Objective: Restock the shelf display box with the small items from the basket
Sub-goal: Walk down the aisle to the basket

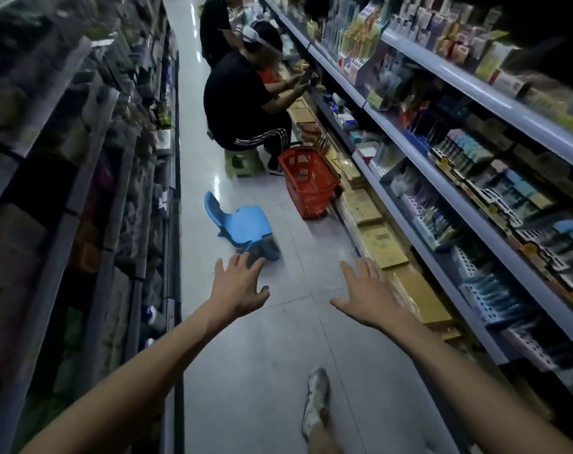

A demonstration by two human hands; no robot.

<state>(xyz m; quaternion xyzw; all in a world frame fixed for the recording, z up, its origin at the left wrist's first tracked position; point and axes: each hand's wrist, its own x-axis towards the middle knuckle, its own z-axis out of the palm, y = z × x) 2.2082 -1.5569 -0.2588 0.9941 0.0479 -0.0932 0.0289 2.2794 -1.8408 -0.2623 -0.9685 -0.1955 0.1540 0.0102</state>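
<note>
Little of the task can be judged as done. The red basket [308, 180] is seen standing on the floor [278, 339] in the middle of the frame, hard against the foot of the shelving [442, 165] that fills the right side, and well apart from both hands. Whether any small items lie in it cannot be told; only its mesh wall and rim are shown. Many display boxes are ranged along the right-hand shelves, and which one is to be restocked cannot be told. Reaching the basket, taking items out and placing them in the box are all judged to be left.

The left hand [237, 291] is held out over the floor at lower centre, fingers spread wide, the grip fully released; nothing is held, and its fingertips lie near the blue child's chair [242, 224] tipped on the floor, though contact cannot be confirmed. The right hand [367, 298] is stretched forward just right of centre, palm down and fingers splayed, likewise empty and touching nothing; flat yellow-brown packs [419, 296] on the lowest shelf lie just beside it.

A seated person in dark clothes [239, 103] is seen at upper centre beyond the basket, with another figure standing behind. A light shoe [316, 404] is seen at the bottom centre.
</note>
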